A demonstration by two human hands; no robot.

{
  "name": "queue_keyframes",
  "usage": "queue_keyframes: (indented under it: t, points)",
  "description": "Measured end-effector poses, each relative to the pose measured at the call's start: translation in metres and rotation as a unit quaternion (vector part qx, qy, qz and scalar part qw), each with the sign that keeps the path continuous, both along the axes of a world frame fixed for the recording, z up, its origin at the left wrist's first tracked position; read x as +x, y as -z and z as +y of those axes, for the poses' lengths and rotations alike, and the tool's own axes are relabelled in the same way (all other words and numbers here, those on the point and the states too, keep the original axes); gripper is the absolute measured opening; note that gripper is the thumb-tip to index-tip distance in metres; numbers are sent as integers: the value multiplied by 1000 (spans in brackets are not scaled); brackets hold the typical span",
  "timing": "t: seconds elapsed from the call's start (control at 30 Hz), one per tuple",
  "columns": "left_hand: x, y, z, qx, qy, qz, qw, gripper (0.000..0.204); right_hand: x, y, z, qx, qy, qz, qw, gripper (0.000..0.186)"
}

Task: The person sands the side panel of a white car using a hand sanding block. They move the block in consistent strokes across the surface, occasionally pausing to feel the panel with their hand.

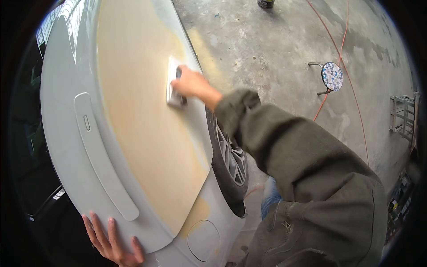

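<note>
My right hand [191, 83] is closed round the dark grip of a sanding block [172, 84] with a pale base. The block lies against a car door [142, 147], on a broad beige patch of filler with yellowish edges. My left hand [113, 242] rests on the grey panel near the door's lower end, fingers spread and holding nothing. A long raised door handle [104, 162] runs along the panel between my hands. Below the door's edge is a round fuel flap [203, 240] with a smaller yellowish patch beside it.
A car wheel [231, 155] stands close under my right forearm. On the concrete floor are a round stool [332, 76] with a patterned seat, red hoses [353, 89], a metal step frame [402, 116] and a dark can [266, 3]. Dark car windows [26, 147] lie at the left.
</note>
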State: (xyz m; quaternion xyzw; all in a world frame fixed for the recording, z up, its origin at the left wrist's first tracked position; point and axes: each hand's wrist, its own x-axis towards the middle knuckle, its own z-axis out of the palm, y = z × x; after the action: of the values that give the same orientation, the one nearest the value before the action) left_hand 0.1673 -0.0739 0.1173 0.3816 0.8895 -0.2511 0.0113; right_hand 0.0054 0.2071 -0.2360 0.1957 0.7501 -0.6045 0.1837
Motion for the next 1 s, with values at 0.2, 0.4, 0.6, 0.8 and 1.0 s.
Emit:
queue_keyframes:
  t: [0.2, 0.4, 0.6, 0.8, 1.0]
  points:
    - [9, -1, 1, 27, -15, 22, 999, 55, 92, -79, -46, 23, -65, 105, 992, 78]
    - [10, 1, 5, 31, -22, 14, 999, 56, -24, 5, 11, 130, -13, 29, 991, 67]
    - [12, 1, -13, 9, -37, 4, 999, 59, 10, 21, -7, 85, 62, 4, 994, 77]
    - [9, 5, -1, 54, -15, 14, 998, 56, 137, 47, 22, -152, 232, 64, 959, 80]
    - [16, 2, 10, 75, -10, 26, 997, 56, 197, -3, 1, -253, 225, 100, 935, 73]
